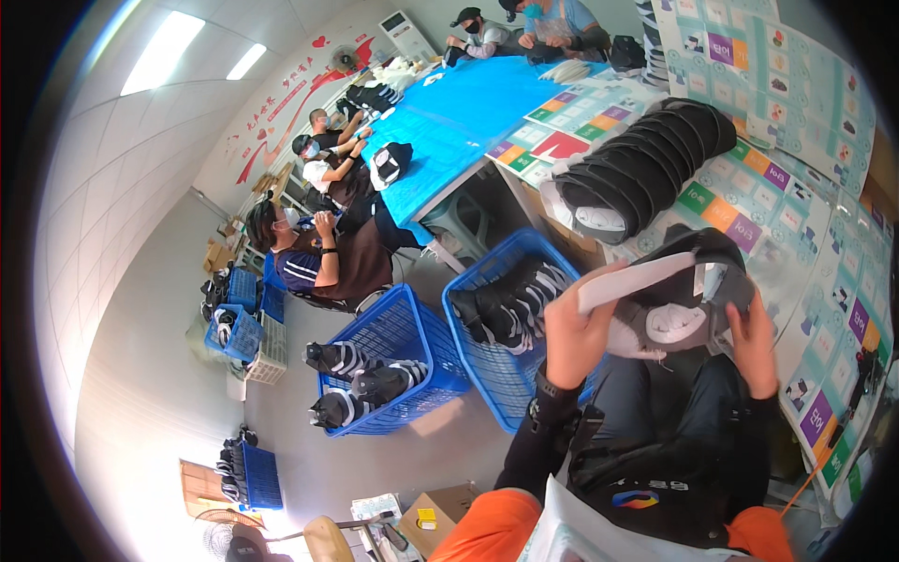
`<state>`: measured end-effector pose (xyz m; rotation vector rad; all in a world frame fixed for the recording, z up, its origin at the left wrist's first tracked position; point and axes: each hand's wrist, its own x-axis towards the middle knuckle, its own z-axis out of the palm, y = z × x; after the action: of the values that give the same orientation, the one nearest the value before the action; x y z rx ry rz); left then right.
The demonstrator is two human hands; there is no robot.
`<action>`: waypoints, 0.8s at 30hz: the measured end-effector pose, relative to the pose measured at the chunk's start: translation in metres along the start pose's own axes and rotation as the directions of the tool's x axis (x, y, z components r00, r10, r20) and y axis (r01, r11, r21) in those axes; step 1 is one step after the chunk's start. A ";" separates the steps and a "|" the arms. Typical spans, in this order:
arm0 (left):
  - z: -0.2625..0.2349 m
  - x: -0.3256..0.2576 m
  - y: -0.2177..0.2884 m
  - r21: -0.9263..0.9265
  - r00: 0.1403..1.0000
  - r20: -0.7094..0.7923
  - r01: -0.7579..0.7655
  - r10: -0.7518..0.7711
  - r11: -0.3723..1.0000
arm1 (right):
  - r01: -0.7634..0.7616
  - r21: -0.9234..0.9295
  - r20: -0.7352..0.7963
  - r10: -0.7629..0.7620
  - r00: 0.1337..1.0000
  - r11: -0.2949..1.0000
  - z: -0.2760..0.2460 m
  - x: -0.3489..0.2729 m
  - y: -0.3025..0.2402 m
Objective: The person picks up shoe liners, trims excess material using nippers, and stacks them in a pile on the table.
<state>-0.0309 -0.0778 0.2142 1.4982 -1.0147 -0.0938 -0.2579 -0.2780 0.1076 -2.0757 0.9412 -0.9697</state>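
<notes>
Between my two hands hangs a dark cap (660, 304), its inside turned partly toward me. A pale band runs along its edge, and a bunched white patch shows within. My left hand (576, 328) grips the band side, thumb against the cloth. On the opposite side, the fingers of my right hand (752, 348) are closed on the edge beside a small opening. Just beyond the cap, a row of nested black caps (655, 164) lies on the printed table covering (698, 225).
Left of my knees stand a blue basket (496, 389) and another blue basket (440, 351), both holding stacked caps. A blue-topped table (468, 103) stretches away, with several people working around it. More baskets (242, 295) stand along the left wall; a cardboard box (445, 515) is at the lower edge.
</notes>
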 end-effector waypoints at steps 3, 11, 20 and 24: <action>0.016 0.038 0.037 0.102 0.979 0.055 -0.199 0.195 0.975 | 0.018 -0.296 0.006 -0.017 1.000 0.955 -0.077 -0.006 0.046; 0.119 0.123 0.046 0.281 0.795 0.407 -0.577 0.449 0.766 | -0.525 -0.779 -0.413 0.348 0.842 0.344 -0.246 -0.023 0.284; 0.201 0.147 0.006 0.311 0.698 0.577 -0.668 0.424 0.676 | -0.495 -0.794 -0.414 0.282 0.865 0.353 -0.247 -0.020 0.330; 0.208 0.149 0.010 0.271 0.698 0.580 -0.652 0.420 0.708 | -0.339 -0.886 -0.299 0.170 0.939 0.317 -0.279 -0.025 0.379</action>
<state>-0.0702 -0.3288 0.2464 1.5450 -1.9905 0.2458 -0.6225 -0.5285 -0.0547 -2.5758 2.2566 -0.3661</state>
